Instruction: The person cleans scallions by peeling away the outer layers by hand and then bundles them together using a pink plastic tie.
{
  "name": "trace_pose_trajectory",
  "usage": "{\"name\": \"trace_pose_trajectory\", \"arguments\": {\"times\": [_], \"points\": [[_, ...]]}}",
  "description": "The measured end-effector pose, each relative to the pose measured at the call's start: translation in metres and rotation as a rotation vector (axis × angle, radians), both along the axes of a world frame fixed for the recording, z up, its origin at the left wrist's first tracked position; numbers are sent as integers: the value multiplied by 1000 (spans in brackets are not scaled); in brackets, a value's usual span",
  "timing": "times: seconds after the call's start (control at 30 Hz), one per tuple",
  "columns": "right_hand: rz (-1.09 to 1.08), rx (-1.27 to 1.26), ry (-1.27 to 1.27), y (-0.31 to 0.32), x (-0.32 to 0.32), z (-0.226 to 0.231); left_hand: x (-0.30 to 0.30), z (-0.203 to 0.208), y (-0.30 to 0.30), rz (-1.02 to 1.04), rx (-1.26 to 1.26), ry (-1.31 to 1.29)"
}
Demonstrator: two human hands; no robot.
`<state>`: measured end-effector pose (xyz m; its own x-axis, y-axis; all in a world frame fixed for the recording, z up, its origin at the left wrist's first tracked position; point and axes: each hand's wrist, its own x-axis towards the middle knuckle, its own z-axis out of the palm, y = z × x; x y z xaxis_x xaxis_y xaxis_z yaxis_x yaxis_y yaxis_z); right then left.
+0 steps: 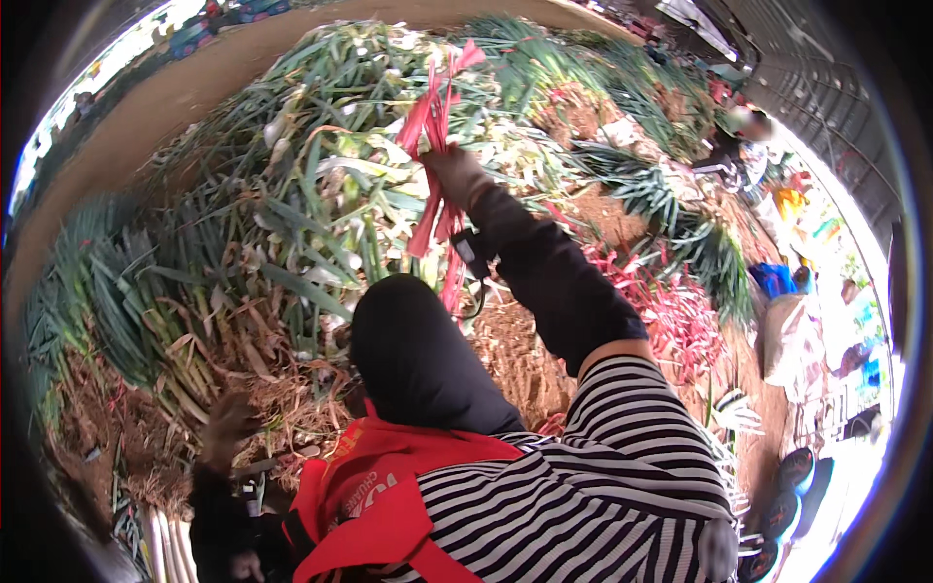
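The right hand (pixel 453 173) clamps red strips (pixel 439 117), best held untangled; whether the left hand (pixel 229 428), near green-onion roots (pixel 296 403), grips, I can't tell.

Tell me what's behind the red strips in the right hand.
Behind the red strips: a leafy pile, green leaves mixed with pale, yellowish pieces. Whatever lies directly behind the strips and the right hand is covered and can't be seen.

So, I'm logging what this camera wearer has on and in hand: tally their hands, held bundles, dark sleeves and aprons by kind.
Hands: 2, right hand and left hand
Red bundle: 1
Dark sleeves: 2
Apron: 1
Total: 6
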<state>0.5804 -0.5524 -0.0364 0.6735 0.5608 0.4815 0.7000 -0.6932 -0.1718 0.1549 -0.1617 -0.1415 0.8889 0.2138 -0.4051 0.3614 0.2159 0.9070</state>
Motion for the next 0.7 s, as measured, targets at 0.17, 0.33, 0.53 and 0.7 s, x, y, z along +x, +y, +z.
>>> {"name": "trace_pose_trajectory", "arguments": {"times": [0.17, 0.33, 0.53, 0.7], "points": [[342, 664, 488, 97, -24, 123, 75, 37, -145, -176, 19, 118], [472, 526, 123, 119, -62, 209, 104, 39, -192, -17, 79, -25], [431, 310, -142, -18, -52, 236, 63, 155, -188, -135, -70, -369], [-257, -415, 487, -181, -6, 173, 54, 176, -206, -810, 128, -433]]}}
